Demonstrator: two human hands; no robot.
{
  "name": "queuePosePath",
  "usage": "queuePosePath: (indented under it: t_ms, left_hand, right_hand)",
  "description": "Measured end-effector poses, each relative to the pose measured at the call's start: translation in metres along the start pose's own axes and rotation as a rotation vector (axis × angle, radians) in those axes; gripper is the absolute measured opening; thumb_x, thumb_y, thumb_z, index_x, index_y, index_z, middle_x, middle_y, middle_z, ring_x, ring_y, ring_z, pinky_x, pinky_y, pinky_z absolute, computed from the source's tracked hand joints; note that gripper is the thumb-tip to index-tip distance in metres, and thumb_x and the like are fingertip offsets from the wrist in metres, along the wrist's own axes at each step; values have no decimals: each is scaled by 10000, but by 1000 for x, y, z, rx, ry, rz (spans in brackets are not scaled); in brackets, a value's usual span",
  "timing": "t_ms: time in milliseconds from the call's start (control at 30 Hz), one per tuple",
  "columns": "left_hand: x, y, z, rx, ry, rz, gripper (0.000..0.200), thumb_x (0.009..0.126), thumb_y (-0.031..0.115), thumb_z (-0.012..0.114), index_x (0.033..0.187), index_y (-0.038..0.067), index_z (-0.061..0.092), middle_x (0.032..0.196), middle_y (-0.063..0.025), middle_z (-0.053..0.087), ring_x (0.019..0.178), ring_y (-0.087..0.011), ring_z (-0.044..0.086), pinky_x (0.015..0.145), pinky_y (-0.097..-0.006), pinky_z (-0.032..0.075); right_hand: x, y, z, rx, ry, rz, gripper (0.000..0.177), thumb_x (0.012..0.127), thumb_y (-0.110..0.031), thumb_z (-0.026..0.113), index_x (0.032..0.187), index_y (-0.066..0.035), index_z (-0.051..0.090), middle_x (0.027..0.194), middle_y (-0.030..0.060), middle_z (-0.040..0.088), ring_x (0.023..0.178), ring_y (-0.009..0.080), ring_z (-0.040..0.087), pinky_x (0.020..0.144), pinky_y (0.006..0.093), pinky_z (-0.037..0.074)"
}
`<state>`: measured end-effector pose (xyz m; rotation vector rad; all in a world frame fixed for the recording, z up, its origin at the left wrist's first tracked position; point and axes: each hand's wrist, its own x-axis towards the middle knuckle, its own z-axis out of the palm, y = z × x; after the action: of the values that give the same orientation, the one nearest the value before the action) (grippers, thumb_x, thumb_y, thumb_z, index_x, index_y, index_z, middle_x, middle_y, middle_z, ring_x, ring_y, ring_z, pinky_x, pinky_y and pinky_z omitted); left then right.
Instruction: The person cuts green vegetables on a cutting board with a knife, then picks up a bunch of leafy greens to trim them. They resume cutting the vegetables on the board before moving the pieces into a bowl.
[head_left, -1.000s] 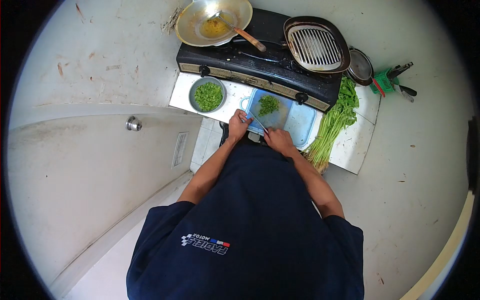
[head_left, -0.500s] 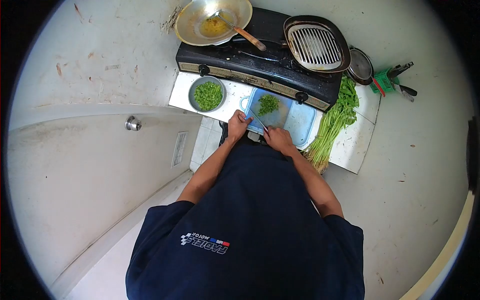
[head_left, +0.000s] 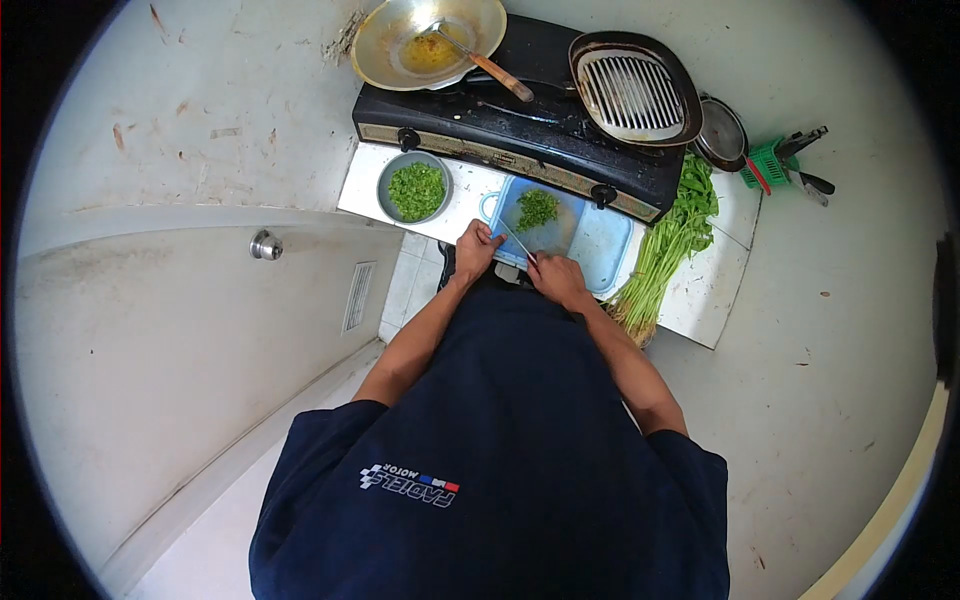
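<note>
My right hand (head_left: pixel 560 280) is closed round the handle of a knife (head_left: pixel 517 240), whose blade slants up and left toward my other hand. My left hand (head_left: pixel 475 250) is at the left edge of a blue cutting board (head_left: pixel 602 245), its fingers pinched together near the blade's tip. Whatever is between those fingers is too small to make out. A small heap of chopped green leaves (head_left: pixel 537 208) lies on the board, beyond the blade. Left of the board stands a grey bowl (head_left: pixel 383 205) holding more chopped greens (head_left: pixel 416 191).
Behind the board is a black gas stove (head_left: pixel 520 120), bearing a wok (head_left: pixel 375 55) with a wooden-handled spatula (head_left: pixel 503 79) and a grill pan (head_left: pixel 635 90). At right lie long-stemmed leafy greens (head_left: pixel 660 255), a lidded pan (head_left: pixel 720 132) and a green basket (head_left: pixel 765 160) with knives.
</note>
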<state>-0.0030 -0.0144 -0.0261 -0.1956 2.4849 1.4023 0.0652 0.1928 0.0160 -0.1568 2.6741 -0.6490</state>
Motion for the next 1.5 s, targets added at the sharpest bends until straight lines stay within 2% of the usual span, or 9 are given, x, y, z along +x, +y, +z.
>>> queuePosePath:
  t_ms: [100,233,400,633,733,1000,1500]
  left_hand:
    - [1,-1,-2,29,-34,-19,378,837,284,881,911,46,597,725,-62,651,652,-154,621,645,-327,518]
    - [1,-1,-2,27,-30,-6,381,837,285,882,910,44,596,717,-58,645,649,-148,614,641,-322,515]
    - [2,-3,1,10,1,-3,376,818,254,894,873,45,587,661,-55,622,609,-158,609,622,-321,516]
    - [2,-6,1,-9,2,3,378,819,271,896,859,42,598,664,-42,608,609,-136,582,627,-304,515]
    - [3,-6,0,13,0,4,382,817,274,899,851,41,598,665,-39,606,610,-131,576,623,-302,513]
    - [4,-8,1,-14,-19,-20,374,816,273,896,840,44,601,673,-38,610,614,-127,575,616,-297,506]
    - [6,-12,1,5,-47,-30,400,834,325,883,896,38,612,707,-40,621,639,-132,588,632,-304,506]
  right_hand:
    - [0,1,3,-10,-2,-25,349,998,-331,560,998,-3,679,812,234,731,772,428,730,726,549,582]
    - [2,3,8,6,22,-68,337,998,-317,563,986,-1,679,790,232,726,762,427,729,719,543,582]
    - [6,0,5,2,29,-42,340,995,-327,571,977,-8,689,789,237,723,755,428,726,719,537,582]
    - [4,2,3,25,23,31,343,992,-329,573,971,-5,686,808,248,723,754,445,719,733,546,580]
    - [4,3,4,29,20,-36,337,990,-325,575,978,-6,683,821,250,725,758,438,722,736,550,580]
    - [0,0,-2,9,-22,-33,312,987,-305,583,996,-9,678,827,230,735,785,402,738,734,532,586]
    - [-2,4,-4,13,-15,-27,309,989,-299,586,1011,-4,677,844,235,737,801,413,735,744,531,585]
